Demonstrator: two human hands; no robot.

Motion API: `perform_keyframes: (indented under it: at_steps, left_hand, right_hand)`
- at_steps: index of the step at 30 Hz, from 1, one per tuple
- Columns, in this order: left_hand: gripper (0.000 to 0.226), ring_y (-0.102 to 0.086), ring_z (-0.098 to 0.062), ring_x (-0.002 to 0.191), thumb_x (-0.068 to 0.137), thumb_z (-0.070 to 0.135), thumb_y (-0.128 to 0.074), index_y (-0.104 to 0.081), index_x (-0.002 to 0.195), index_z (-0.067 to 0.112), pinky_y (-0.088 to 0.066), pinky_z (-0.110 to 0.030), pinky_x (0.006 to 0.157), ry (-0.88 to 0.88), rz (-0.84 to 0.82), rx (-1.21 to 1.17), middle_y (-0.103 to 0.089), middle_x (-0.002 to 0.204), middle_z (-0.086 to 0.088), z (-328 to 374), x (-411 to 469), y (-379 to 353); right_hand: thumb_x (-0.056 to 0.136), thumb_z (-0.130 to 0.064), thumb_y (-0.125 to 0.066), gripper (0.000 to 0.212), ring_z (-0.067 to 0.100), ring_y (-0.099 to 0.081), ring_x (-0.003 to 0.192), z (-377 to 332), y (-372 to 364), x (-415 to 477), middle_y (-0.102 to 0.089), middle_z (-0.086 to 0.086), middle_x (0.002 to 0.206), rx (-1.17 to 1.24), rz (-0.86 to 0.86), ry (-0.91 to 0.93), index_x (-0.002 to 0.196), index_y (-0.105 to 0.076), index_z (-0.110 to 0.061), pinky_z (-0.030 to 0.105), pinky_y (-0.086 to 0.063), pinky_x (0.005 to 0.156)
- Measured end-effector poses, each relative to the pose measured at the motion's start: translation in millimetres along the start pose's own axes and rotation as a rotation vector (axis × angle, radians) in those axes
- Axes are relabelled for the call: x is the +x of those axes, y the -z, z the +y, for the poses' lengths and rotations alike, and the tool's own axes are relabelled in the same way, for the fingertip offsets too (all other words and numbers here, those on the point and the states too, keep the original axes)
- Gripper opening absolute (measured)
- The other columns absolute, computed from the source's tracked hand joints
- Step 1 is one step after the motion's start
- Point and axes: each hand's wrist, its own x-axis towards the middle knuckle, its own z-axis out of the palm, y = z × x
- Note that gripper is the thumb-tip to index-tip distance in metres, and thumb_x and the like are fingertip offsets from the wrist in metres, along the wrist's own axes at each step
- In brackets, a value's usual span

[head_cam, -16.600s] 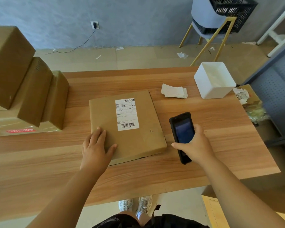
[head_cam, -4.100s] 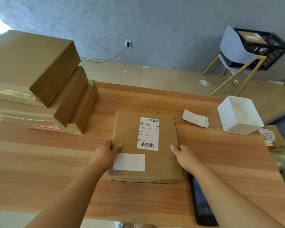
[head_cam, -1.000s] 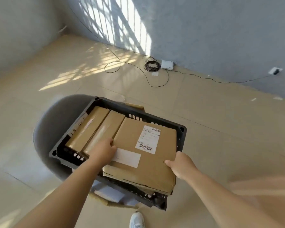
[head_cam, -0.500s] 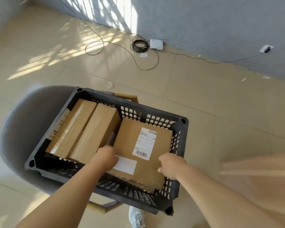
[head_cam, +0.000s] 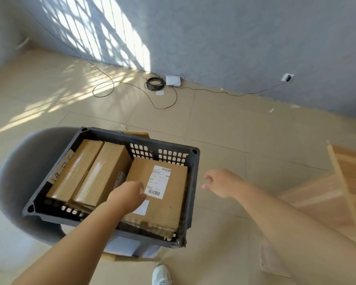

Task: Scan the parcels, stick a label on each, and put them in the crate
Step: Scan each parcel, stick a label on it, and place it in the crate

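Observation:
A flat brown parcel (head_cam: 169, 204) with a white barcode label and a second white sticker lies in the right half of the black plastic crate (head_cam: 164, 153). Two longer cardboard parcels (head_cam: 90, 177) lie side by side in the crate's left half. My left hand (head_cam: 127, 195) hovers over the flat parcel's left edge, fingers loosely bent, holding nothing. My right hand (head_cam: 222, 183) is in the air just outside the crate's right wall, fingers relaxed and empty.
The crate sits on a grey chair (head_cam: 14, 182). The wooden table's corner (head_cam: 341, 186) is at the right. A coiled cable (head_cam: 154, 83) and a white box (head_cam: 173, 80) lie by the far wall. My shoe (head_cam: 161, 274) shows below.
The flat parcel has dropped into the crate's right half and both hands have let go. My right hand has pulled away to the right, outside the crate.

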Motion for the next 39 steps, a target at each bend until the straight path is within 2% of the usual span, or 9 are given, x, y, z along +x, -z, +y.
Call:
perform_keyframes:
  at_steps: [7, 12, 17, 21, 25, 29, 32, 37, 39]
  left_hand:
    - [0.036, -0.058, -0.017, 0.104, 0.091, 0.038, -0.051, -0.052, 0.124, 0.023, -0.05, -0.032, 0.087, -0.135, 0.067, -0.02, -0.061, 0.121, -0.001, 103.2, -54.2, -20.1]
    - [0.033, -0.062, -0.014, 0.094, 0.09, 0.042, -0.052, -0.056, 0.119, 0.026, -0.053, -0.032, 0.084, -0.233, 0.059, -0.035, -0.064, 0.114, 0.002, 194.9, -102.6, -75.8]
    - [0.033, -0.063, -0.017, 0.096, 0.09, 0.043, -0.052, -0.057, 0.117, 0.025, -0.052, -0.031, 0.085, -0.34, 0.003, 0.021, -0.064, 0.115, 0.001, 284.6, -145.8, -139.5]
    - [0.031, -0.062, -0.018, 0.097, 0.089, 0.043, -0.053, -0.059, 0.115, 0.025, -0.051, -0.032, 0.086, -0.429, -0.038, 0.037, -0.064, 0.113, 0.001, 354.9, -175.6, -180.3]
    - [0.03, -0.062, -0.015, 0.096, 0.089, 0.045, -0.053, -0.059, 0.113, 0.027, -0.051, -0.034, 0.086, -0.525, -0.065, 0.053, -0.064, 0.112, 0.004, 420.4, -192.9, -201.5]
    - [0.029, -0.06, -0.011, 0.094, 0.089, 0.044, -0.054, -0.06, 0.113, 0.028, -0.049, -0.029, 0.086, -0.598, -0.077, 0.007, -0.063, 0.107, 0.009, 486.0, -193.4, -208.6]
    - [0.025, -0.058, -0.006, 0.088, 0.089, 0.042, -0.055, -0.062, 0.109, 0.029, -0.044, -0.022, 0.08, -0.653, -0.071, -0.08, -0.06, 0.097, 0.014, 533.5, -185.2, -208.5]
    - [0.004, -0.06, 0.001, 0.082, 0.087, 0.037, -0.058, -0.061, 0.089, 0.039, -0.043, -0.014, 0.065, -0.708, -0.023, -0.286, -0.064, 0.091, 0.017, 611.8, -152.9, -204.0]
    - [0.003, -0.061, -0.002, 0.086, 0.087, 0.039, -0.059, -0.059, 0.085, 0.041, -0.046, -0.02, 0.07, -0.686, 0.018, -0.43, -0.063, 0.091, 0.017, 642.6, -134.9, -200.0]
  right_hand:
    - [0.09, -0.044, -0.059, 0.052, 0.026, -0.054, 0.116, 98.8, 16.1, -90.4, -0.057, 0.008, 0.13, -0.072, 0.069, -0.037, 0.133, -0.05, -0.017, 0.03, -0.043, 0.094]
    - [0.091, -0.044, -0.056, 0.053, 0.025, -0.052, 0.118, 196.1, 3.8, -175.7, -0.054, 0.008, 0.132, -0.092, 0.082, -0.103, 0.135, -0.047, -0.017, 0.031, -0.041, 0.095]
    - [0.09, -0.045, -0.056, 0.05, 0.022, -0.053, 0.113, 301.2, -20.3, -264.0, -0.053, 0.004, 0.132, 0.001, 0.113, -0.209, 0.132, -0.049, -0.018, 0.032, -0.043, 0.089]
    - [0.086, -0.043, -0.06, 0.043, 0.028, -0.059, 0.105, 378.4, -37.8, -325.2, -0.06, 0.01, 0.122, 0.102, 0.125, -0.314, 0.119, -0.056, -0.014, 0.041, -0.049, 0.091]
    - [0.087, -0.047, -0.061, 0.051, 0.017, -0.053, 0.108, 442.8, -40.4, -371.3, -0.055, 0.0, 0.126, 0.157, 0.161, -0.404, 0.129, -0.051, -0.021, 0.031, -0.045, 0.088]
    - [0.086, -0.048, -0.061, 0.052, 0.017, -0.054, 0.111, 497.9, -27.9, -401.4, -0.055, -0.001, 0.127, 0.23, 0.279, -0.48, 0.13, -0.051, -0.021, 0.031, -0.044, 0.093]
    - [0.086, -0.049, -0.062, 0.05, 0.016, -0.056, 0.109, 537.7, -11.7, -414.6, -0.057, -0.002, 0.125, 0.286, 0.389, -0.537, 0.127, -0.053, -0.023, 0.031, -0.045, 0.093]
    - [0.084, -0.052, -0.061, 0.041, 0.013, -0.057, 0.098, 604.5, 23.9, -414.0, -0.06, -0.007, 0.114, 0.362, 0.58, -0.643, 0.116, -0.056, -0.026, 0.031, -0.047, 0.082]
    - [0.086, -0.051, -0.059, 0.04, 0.013, -0.058, 0.093, 628.0, 44.8, -406.5, -0.06, -0.008, 0.11, 0.423, 0.682, -0.666, 0.116, -0.055, -0.025, 0.031, -0.048, 0.079]
